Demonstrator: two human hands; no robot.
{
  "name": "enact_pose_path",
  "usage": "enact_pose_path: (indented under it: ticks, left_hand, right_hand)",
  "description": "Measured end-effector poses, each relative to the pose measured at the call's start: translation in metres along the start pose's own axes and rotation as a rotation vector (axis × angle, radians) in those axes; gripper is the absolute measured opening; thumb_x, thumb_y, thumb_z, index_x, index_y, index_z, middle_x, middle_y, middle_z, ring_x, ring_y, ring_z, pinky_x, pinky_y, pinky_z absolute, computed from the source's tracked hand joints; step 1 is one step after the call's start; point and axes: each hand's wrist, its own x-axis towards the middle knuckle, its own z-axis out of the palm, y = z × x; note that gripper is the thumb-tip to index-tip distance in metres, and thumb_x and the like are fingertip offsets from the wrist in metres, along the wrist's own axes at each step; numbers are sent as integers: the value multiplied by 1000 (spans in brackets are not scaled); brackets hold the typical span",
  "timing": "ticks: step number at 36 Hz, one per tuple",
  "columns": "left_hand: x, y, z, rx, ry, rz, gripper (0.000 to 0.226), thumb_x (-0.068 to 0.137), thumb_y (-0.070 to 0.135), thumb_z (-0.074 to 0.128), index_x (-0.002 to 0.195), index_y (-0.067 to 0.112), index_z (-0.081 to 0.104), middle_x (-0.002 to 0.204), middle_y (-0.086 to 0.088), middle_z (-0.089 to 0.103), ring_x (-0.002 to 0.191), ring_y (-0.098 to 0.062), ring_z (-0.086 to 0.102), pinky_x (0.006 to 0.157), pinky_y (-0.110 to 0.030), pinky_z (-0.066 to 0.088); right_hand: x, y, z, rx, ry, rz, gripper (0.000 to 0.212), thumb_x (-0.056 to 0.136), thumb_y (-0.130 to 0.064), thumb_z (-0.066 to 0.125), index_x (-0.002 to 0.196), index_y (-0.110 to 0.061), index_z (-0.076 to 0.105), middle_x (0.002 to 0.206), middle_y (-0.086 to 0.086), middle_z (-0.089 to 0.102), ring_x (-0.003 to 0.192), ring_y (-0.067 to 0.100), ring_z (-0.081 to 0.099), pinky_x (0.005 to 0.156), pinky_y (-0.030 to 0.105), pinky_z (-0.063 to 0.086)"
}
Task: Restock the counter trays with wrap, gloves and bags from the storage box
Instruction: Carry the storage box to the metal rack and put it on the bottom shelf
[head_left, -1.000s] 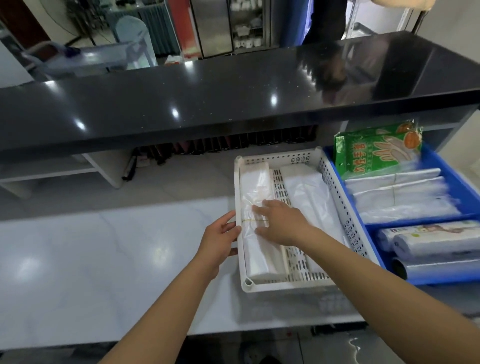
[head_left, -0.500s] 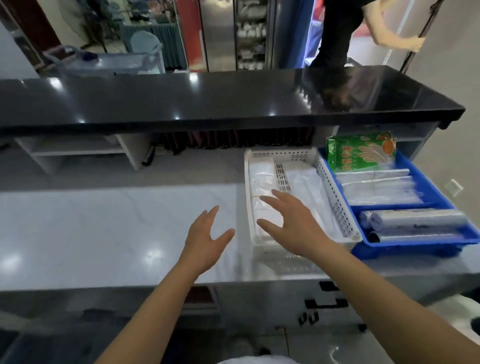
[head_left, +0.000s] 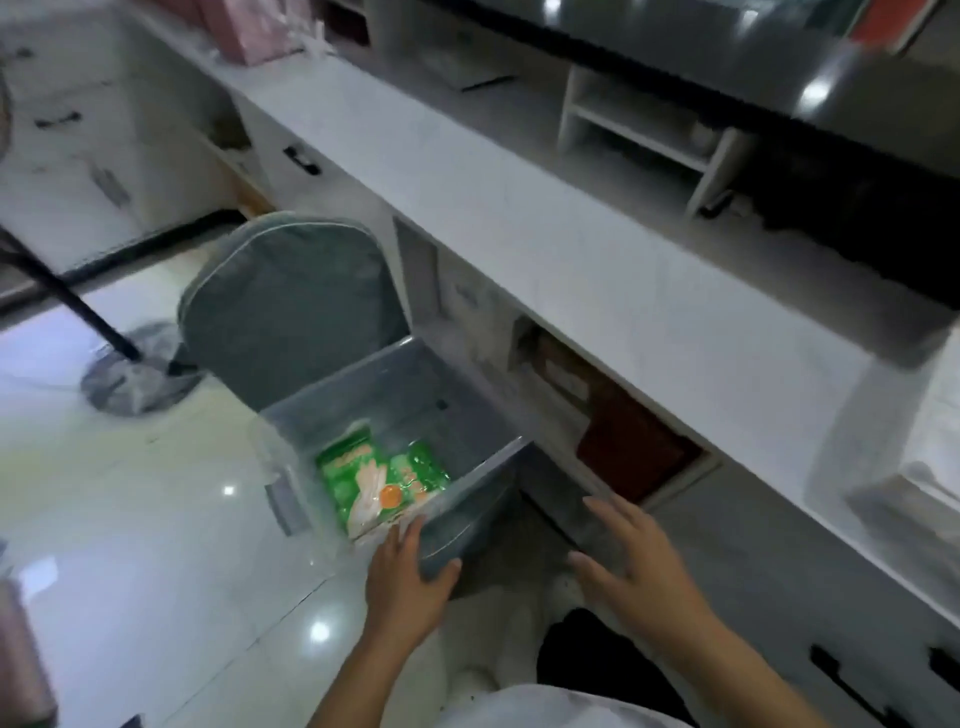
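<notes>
Storage box (head_left: 395, 415) sits on the floor (head_left: 130, 519) at 6 o'clock of the white desk (head_left: 597, 249), open top toward us. Green glove packs (head_left: 379, 480) lie flat on its bottom, toward the near wall. No wrap or bags visible inside.

Our left hand (head_left: 405, 577) is clamped on the box's near corner: thumb on the outer face, fingers over the rim. Our right hand (head_left: 631, 564) hovers open just at 3 o'clock of the box, fingers spread, touching nothing.

Risks, as we judge them:
- One-handed corner hold on a light plastic box: it could tip or twist if lifted before the right hand takes the other side.
- Polished floor: box may skid on a push.
- Glove packs look slick; they could slide when the box tilts.

Hard to read: the frame is motion-blurred, so pack count and print are uncertain. The grey padded chair back (head_left: 291, 312) at 12 o'clock of the box hides what's behind it. Counter trays are barely in frame at the right edge; contents can't be made out.
</notes>
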Motion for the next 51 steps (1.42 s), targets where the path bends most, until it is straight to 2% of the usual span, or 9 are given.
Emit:
enact_pose_path:
  ticks: [9,16,19,27,32,38,42,47,51]
  left_hand:
    - [-9,-63,-39,-390,136,-317,68,85,29,76,146,22,44,151,-7,45,134,-26,44,103,-35,39]
    - [37,-85,-67,-510,227,-435,43,88,22,73,124,32,52,116,5,52,83,-3,50,66,-20,41]
    - [64,-91,-82,-527,224,-484,60,89,23,72,143,25,46,124,2,50,101,-11,47,81,-26,40]
    - [150,-104,-103,-579,225,-693,77,90,25,71,155,26,30,159,-10,33,137,-31,42,104,-41,38]
    - [191,-108,-99,-609,229,-775,79,90,21,69,156,22,26,159,-11,33,139,-34,41,113,-46,35]
    - [213,-112,-102,-671,293,-837,72,89,13,68,151,19,32,141,-12,52,106,-28,54,83,-35,44]
    - [219,-122,-110,-747,286,-902,74,91,14,65,155,20,29,148,-12,46,117,-29,52,92,-39,42]
    - [222,-133,-118,-862,211,-952,57,93,14,61,147,20,43,140,-16,55,111,-29,56,75,-33,44]
    - [216,-143,-123,-885,167,-945,44,92,15,59,136,17,54,103,-7,61,92,-24,57,71,-33,46]
  right_hand:
    - [67,-55,15,-58,-125,-105,68,89,-50,61,149,-26,38,157,0,34,144,17,31,117,38,30]
    - [173,-64,33,-81,-204,-82,69,87,-45,67,146,-18,42,149,5,45,135,20,42,108,30,33]
    - [227,-63,39,-51,-246,-30,72,87,-42,68,149,-19,39,149,10,44,131,26,48,107,35,39]
    - [346,-63,59,-5,-279,145,82,82,-46,68,151,-23,30,144,16,44,126,36,50,105,46,43]
    - [396,-60,79,132,-303,252,77,84,-43,66,149,-17,35,142,11,53,125,31,53,105,46,46]
    - [426,-62,92,86,-158,308,67,84,-43,63,143,-22,41,133,13,58,114,36,59,96,45,50]
    - [440,-58,95,121,-156,354,70,83,-39,66,145,-27,37,136,11,55,115,35,57,95,42,49]
    - [445,-53,97,191,-237,475,62,87,-36,62,145,-26,41,135,9,54,112,33,56,82,31,42]
    - [435,-51,92,330,-256,554,47,87,-34,55,130,-15,59,117,9,63,95,29,59,80,37,49]
